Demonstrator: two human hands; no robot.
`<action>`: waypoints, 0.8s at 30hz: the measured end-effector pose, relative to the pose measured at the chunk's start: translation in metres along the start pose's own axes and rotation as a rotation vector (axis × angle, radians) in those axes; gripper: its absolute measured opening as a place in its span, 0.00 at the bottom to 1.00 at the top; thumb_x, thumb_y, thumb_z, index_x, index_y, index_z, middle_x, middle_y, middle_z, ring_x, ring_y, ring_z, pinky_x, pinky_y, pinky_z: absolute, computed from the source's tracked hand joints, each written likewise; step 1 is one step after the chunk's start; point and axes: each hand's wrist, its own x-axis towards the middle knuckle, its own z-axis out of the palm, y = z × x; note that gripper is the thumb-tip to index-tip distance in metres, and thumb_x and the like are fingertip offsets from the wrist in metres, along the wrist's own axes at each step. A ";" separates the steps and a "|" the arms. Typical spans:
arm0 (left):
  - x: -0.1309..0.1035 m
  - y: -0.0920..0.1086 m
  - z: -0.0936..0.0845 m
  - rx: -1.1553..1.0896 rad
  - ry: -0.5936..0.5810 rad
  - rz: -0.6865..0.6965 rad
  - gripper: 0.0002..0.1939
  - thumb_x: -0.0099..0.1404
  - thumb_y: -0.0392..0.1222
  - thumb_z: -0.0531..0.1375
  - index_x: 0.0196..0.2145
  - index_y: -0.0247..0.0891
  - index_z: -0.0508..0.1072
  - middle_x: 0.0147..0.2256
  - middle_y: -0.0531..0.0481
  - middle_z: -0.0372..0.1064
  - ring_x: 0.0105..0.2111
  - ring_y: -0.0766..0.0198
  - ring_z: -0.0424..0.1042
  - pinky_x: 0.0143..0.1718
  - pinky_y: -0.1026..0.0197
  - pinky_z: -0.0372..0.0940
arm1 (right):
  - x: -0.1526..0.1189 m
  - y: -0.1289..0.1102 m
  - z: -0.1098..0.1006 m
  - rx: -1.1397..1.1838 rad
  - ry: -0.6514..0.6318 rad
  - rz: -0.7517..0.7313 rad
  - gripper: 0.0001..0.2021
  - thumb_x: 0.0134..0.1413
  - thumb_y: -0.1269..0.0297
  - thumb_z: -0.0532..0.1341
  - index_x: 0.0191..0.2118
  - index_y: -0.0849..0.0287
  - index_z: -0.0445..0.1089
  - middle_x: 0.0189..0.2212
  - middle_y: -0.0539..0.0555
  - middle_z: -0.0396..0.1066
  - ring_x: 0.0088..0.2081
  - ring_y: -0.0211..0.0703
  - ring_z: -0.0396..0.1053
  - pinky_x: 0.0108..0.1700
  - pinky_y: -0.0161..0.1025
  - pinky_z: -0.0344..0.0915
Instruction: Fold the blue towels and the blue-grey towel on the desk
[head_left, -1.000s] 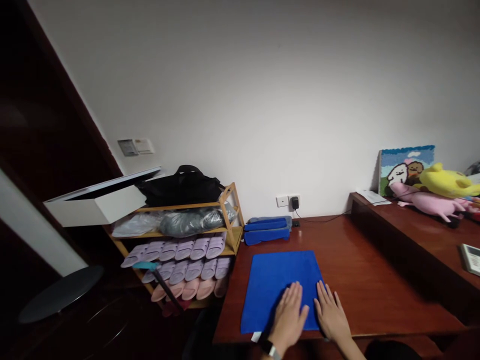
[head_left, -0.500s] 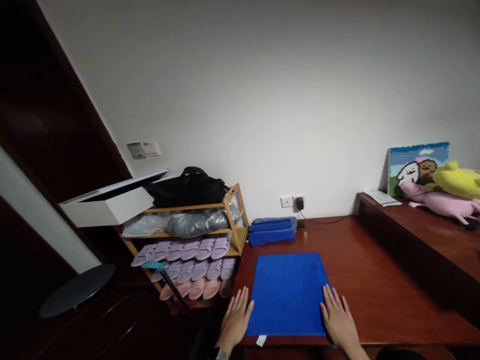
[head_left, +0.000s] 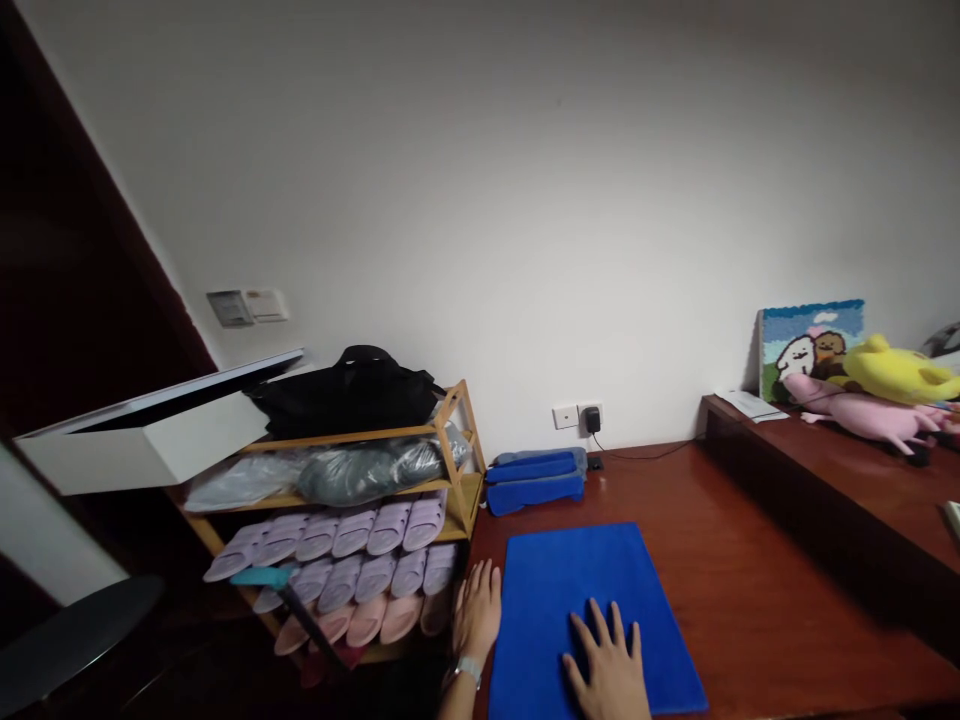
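Observation:
A flat blue cloth (head_left: pixel 555 580) lies spread on the reddish-brown table (head_left: pixel 757 600). Beside its left edge, my left hand (head_left: pixel 477 612) rests on the tabletop with fingers extended, holding nothing; a watch is on that wrist. My right hand (head_left: pixel 609 660) is over the lower middle of the cloth, palm down and fingers spread, with nothing in it. Behind the cloth, near the wall, sits a stack of folded blue and grey cloths (head_left: pixel 536 480).
A shoe rack (head_left: pixel 459 470) with several slippers, a black bag (head_left: pixel 349 395) and a white box (head_left: pixel 202 440) stands at left. Plush toys (head_left: pixel 862 412) and a dog picture (head_left: pixel 814 345) are on the raised ledge at right. A plugged-in black adapter (head_left: pixel 592 420) trails a cable.
My right hand has moved left from the cloth's right edge onto its middle, fingers now spread wider. My left hand stays by the left edge. The view has shifted slightly.

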 end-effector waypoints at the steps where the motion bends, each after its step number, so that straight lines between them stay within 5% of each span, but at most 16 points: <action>1: 0.001 -0.003 0.001 -0.037 0.007 -0.036 0.30 0.76 0.41 0.40 0.66 0.40 0.70 0.66 0.43 0.69 0.68 0.54 0.65 0.69 0.47 0.59 | 0.000 0.001 0.003 0.005 -0.012 0.000 0.33 0.64 0.35 0.51 0.71 0.35 0.59 0.75 0.47 0.48 0.75 0.71 0.42 0.72 0.77 0.39; 4: 0.002 -0.011 0.003 -0.112 0.015 -0.106 0.31 0.77 0.42 0.37 0.66 0.37 0.70 0.64 0.42 0.71 0.66 0.56 0.68 0.68 0.51 0.61 | 0.000 0.024 0.005 0.007 0.008 -0.020 0.34 0.65 0.32 0.48 0.72 0.31 0.55 0.75 0.43 0.46 0.76 0.69 0.42 0.72 0.76 0.38; 8: 0.005 -0.011 0.008 -0.159 0.067 -0.093 0.29 0.76 0.41 0.40 0.63 0.34 0.73 0.62 0.39 0.73 0.65 0.54 0.68 0.69 0.48 0.60 | 0.000 0.085 -0.008 -0.056 0.071 0.036 0.32 0.66 0.34 0.48 0.72 0.31 0.54 0.75 0.42 0.48 0.76 0.65 0.41 0.73 0.73 0.36; 13: 0.007 -0.013 0.017 -0.145 0.110 -0.056 0.27 0.74 0.39 0.43 0.59 0.35 0.75 0.60 0.40 0.75 0.64 0.54 0.70 0.67 0.48 0.62 | 0.018 0.179 -0.053 -0.096 0.045 0.095 0.32 0.65 0.36 0.50 0.72 0.33 0.56 0.75 0.44 0.51 0.76 0.61 0.42 0.74 0.71 0.37; 16: 0.008 -0.015 0.020 -0.117 0.133 -0.021 0.27 0.73 0.37 0.43 0.56 0.34 0.77 0.58 0.39 0.77 0.62 0.53 0.72 0.66 0.47 0.64 | 0.032 0.214 -0.083 -0.094 -0.007 0.070 0.31 0.65 0.38 0.52 0.71 0.33 0.58 0.75 0.45 0.52 0.76 0.60 0.43 0.74 0.70 0.38; 19: 0.008 -0.016 0.022 -0.090 0.156 0.015 0.26 0.71 0.36 0.45 0.56 0.36 0.78 0.56 0.41 0.79 0.61 0.52 0.73 0.65 0.46 0.66 | 0.035 0.218 -0.091 -0.100 0.014 0.100 0.30 0.66 0.39 0.52 0.71 0.33 0.59 0.75 0.46 0.51 0.76 0.63 0.42 0.73 0.72 0.38; 24: 0.008 -0.021 0.028 -0.061 0.215 0.052 0.27 0.68 0.36 0.48 0.58 0.39 0.77 0.53 0.42 0.81 0.59 0.52 0.75 0.62 0.45 0.68 | 0.021 0.193 -0.052 -0.072 0.145 0.091 0.31 0.65 0.33 0.51 0.71 0.28 0.57 0.75 0.44 0.51 0.76 0.67 0.41 0.70 0.79 0.37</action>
